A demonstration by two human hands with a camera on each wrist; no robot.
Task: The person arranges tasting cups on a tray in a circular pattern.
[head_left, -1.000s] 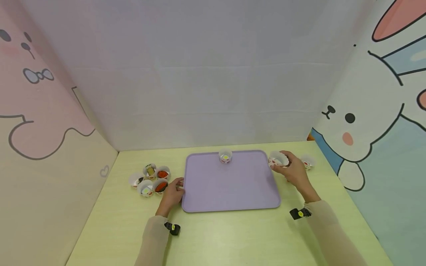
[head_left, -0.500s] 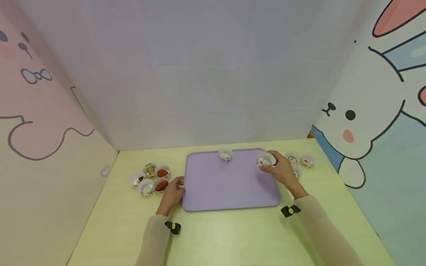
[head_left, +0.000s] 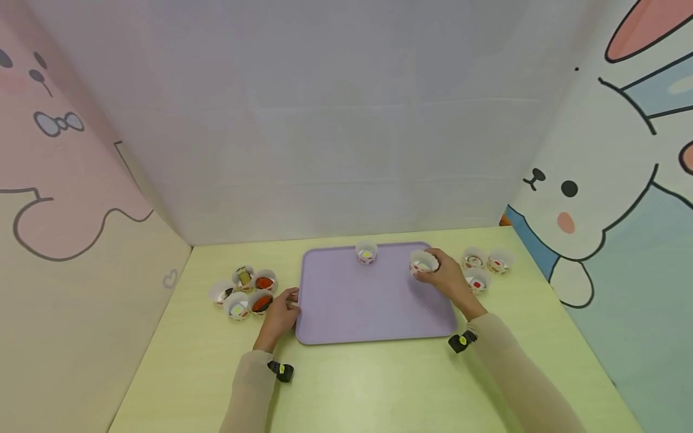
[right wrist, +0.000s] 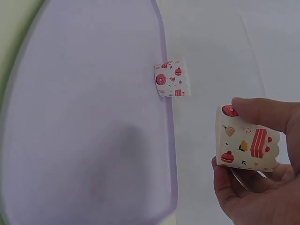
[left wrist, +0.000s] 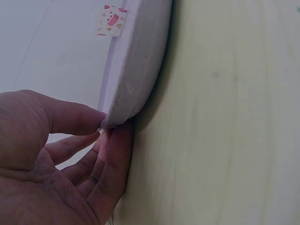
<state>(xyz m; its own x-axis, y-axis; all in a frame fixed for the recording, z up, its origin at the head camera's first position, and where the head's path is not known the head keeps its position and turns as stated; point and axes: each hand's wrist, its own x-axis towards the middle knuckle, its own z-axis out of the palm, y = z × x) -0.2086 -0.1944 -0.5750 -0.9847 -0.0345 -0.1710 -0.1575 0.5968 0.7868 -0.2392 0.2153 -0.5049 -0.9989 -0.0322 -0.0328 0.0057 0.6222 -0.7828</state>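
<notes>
My right hand (head_left: 448,275) holds a white paper baking cup (right wrist: 243,143) with red cake prints between thumb and fingers, raised over the right part of a purple tray (head_left: 373,300). What lies inside this cup cannot be made out. At the tray's left edge, my left hand (head_left: 278,316) pinches the rim, thumb above and fingers below, as the left wrist view shows. Another printed cup (head_left: 366,253) stands at the tray's far edge with something yellow-green in it; the right wrist view shows the same cup (right wrist: 172,78) from its side.
Left of the tray stand several cups, among them one with a red-orange piece (head_left: 263,302) beside my left hand and one with a yellow-green piece (head_left: 238,307). A group of 3 cups (head_left: 476,281) stands to the right. Printed curtains (head_left: 346,150) enclose the pale table (head_left: 357,385).
My right hand has carried its cup leftward from beyond the tray's right edge to over the tray. The cups on the right now show uncovered. My left hand has stayed at the rim.
</notes>
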